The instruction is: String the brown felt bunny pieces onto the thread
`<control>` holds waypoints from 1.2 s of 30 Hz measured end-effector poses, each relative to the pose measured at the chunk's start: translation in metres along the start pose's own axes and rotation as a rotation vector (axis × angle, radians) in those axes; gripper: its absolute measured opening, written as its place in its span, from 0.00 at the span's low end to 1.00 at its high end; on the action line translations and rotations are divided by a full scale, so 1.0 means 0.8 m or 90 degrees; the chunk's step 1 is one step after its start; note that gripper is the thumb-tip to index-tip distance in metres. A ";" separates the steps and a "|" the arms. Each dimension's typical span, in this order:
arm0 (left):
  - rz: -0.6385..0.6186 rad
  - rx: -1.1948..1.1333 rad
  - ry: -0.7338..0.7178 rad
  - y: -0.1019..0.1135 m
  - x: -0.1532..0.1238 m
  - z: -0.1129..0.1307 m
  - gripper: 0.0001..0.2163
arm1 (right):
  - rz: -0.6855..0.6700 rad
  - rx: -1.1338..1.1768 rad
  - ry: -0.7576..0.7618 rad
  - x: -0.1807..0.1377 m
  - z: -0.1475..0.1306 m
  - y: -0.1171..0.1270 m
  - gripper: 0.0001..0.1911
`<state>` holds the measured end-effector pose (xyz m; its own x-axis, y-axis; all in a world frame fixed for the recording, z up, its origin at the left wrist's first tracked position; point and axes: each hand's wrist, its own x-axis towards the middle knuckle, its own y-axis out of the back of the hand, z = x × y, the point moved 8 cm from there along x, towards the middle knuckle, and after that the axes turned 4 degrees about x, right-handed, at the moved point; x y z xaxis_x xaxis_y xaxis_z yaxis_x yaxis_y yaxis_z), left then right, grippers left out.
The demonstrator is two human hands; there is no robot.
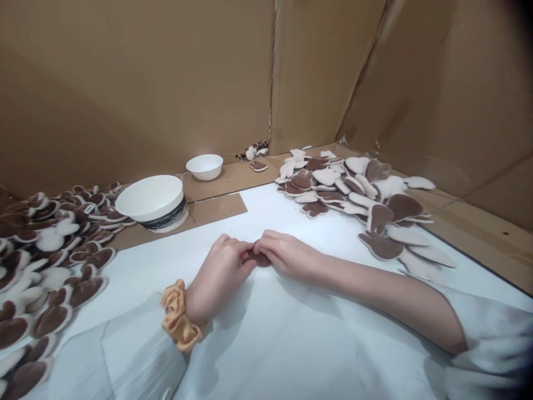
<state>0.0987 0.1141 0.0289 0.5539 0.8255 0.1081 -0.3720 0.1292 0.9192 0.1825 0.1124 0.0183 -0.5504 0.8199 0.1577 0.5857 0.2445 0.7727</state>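
Note:
Between both hands is a small brown plush piece [262,259], mostly covered by the fingers. My left hand [222,269] pinches its left side with thumb and fingertips; a yellow scrunchie [180,316] circles that wrist. From the other side my right hand [291,256] grips the piece with its fingers closed. Both hands meet just above the white table surface [208,244]. A heap of brown and white plush pieces [327,176], some shaped like animal heads with ears, lies beyond my right hand. Whether a needle or thread is in the fingers cannot be made out.
At left spreads a big pile of brown plush pieces with white edges [50,321]. A large white tub [152,200] with black strands round its side and a small white bowl [205,168] stand behind the hands. Cardboard walls [166,83] enclose the back and right.

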 end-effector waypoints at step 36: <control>0.008 0.001 0.073 0.000 0.000 -0.004 0.08 | -0.044 -0.074 -0.022 0.002 0.014 0.000 0.09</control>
<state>0.0960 0.1160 0.0275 0.4596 0.8849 0.0761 -0.3770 0.1168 0.9188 0.1885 0.1197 0.0120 -0.5650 0.8210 0.0822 0.4732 0.2408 0.8474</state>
